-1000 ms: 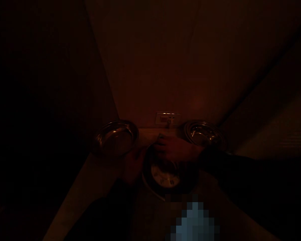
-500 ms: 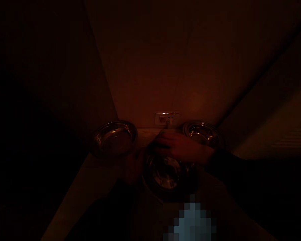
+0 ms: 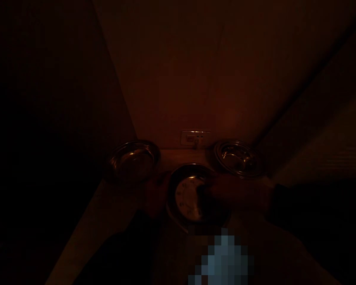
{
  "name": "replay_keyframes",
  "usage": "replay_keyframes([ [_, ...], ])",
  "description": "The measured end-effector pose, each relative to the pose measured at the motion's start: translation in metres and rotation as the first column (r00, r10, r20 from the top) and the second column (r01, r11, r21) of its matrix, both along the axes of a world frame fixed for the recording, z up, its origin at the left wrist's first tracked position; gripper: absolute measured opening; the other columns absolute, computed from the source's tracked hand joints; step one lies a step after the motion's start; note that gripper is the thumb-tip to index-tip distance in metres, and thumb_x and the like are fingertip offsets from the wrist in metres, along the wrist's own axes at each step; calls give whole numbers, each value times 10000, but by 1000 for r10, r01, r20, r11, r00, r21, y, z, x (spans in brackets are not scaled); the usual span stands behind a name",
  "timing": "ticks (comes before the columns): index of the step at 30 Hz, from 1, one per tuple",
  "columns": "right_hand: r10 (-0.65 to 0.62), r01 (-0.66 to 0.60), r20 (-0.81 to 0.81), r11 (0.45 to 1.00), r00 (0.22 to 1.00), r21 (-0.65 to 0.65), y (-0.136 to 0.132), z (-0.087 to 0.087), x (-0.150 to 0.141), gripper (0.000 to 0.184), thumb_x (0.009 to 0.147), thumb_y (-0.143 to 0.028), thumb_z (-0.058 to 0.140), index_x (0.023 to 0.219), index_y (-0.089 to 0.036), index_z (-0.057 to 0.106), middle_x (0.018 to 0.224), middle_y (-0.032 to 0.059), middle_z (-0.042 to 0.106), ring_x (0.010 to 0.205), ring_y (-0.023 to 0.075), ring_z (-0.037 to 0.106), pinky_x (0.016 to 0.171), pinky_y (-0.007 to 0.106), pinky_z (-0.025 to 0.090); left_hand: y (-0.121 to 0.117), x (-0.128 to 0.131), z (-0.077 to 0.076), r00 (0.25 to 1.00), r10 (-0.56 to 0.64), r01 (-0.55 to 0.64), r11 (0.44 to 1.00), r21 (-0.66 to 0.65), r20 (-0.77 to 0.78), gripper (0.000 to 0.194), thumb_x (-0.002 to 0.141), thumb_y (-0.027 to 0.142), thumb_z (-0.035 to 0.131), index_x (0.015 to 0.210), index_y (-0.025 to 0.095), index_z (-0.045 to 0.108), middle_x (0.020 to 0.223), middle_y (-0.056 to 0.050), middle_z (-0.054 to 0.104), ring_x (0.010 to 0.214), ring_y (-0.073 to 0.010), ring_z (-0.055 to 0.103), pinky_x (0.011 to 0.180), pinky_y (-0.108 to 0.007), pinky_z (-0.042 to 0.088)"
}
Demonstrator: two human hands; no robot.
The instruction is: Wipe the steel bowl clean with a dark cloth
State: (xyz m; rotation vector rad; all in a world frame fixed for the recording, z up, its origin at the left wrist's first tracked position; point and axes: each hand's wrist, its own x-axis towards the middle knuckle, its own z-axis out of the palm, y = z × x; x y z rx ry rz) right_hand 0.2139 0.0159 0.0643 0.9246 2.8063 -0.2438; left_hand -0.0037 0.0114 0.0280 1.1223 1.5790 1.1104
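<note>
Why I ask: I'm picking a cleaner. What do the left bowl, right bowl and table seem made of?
Left bowl and right bowl: probably polished metal, given bright glints inside both. Table: perhaps wood, dull and warm-toned; too dim to be sure.

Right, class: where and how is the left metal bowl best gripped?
Probably by the right rim of the left metal bowl, pinched from above: the bowl sits open side up, its raised rim gives an edge, and its far side looks close to the wall.

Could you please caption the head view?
Left hand and right hand at a dark-rimmed round object, shiny metal bowls behind.
</note>
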Motion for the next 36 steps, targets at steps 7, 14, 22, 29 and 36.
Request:
replay_keyframes([
  [7, -142, 124, -159, 985, 977, -120, -40, -19, -56, 290, 876, -155, 489, 1136, -222, 599, 1100, 39, 649, 905, 122, 636, 731, 188, 476, 1, 3, -3, 1000, -4, 5, 1000, 4, -25, 346, 791, 389, 519, 885, 125, 722, 860, -80, 732, 812, -223, 665, 702, -294, 489],
  [14, -139, 150, -137, 986, 981, 75, 2, -18, -59, 278, 859, -88, 497, 1118, -134, 590, 1123, 149, 601, 1048, 254, 558, 826, 380, 501, 4, -2, -11, 999, -44, 44, 999, 25, -5, 362, 770, 413, 560, 925, 128, 720, 924, -100, 729, 878, -244, 660, 788, -336, 484],
  [22, -67, 87, -72, 940, 995, 330, 2, 23, -17, 355, 893, -42, 374, 1141, -158, 601, 1304, 171, 515, 1223, 320, 425, 937, 530, 416, 0, 0, -7, 998, 21, -24, 999, 46, 59, 313, 814, 314, 543, 973, 104, 712, 963, -100, 727, 899, -214, 668, 787, -299, 501],
  [29, -214, 218, -44, 941, 976, 257, -8, -26, -44, 288, 848, -90, 494, 1105, -94, 622, 1096, 198, 614, 1031, 296, 576, 802, 428, 515, 1, -1, -10, 997, 4, -5, 1000, 22, 73, 321, 815, 341, 541, 950, 107, 712, 940, -100, 728, 874, -223, 670, 764, -311, 502],
  [36, -193, 202, -90, 974, 977, 107, -16, -18, -27, 605, 842, -228, 536, 1401, -83, 358, 1377, 170, 471, 1260, 286, 438, 1030, 421, 396, 0, -1, -9, 992, 12, -14, 1000, 20, 123, 296, 812, 320, 548, 934, 108, 716, 938, -95, 730, 865, -210, 674, 756, -291, 503],
])
